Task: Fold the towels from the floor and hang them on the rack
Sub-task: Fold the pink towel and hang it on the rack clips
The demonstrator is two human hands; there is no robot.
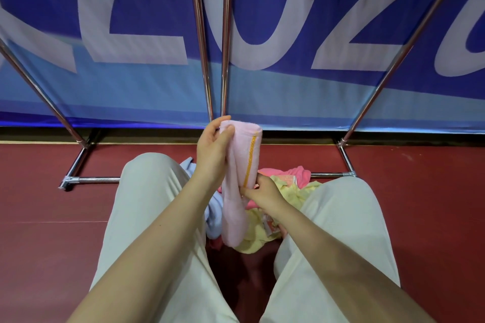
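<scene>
A pale pink towel with an orange stripe hangs folded lengthwise in front of me. My left hand grips its top fold, fingers curled over the upper edge. My right hand pinches its lower right edge by the stripe. On the floor between my knees lies a pile of towels: a light blue one, a yellow one and a bright pink one. The chrome rack stands just behind the pile, its bars slanting up and its base rail on the floor.
A blue and white banner hangs right behind the rack. The floor is dark red. My knees in pale trousers flank the pile on both sides.
</scene>
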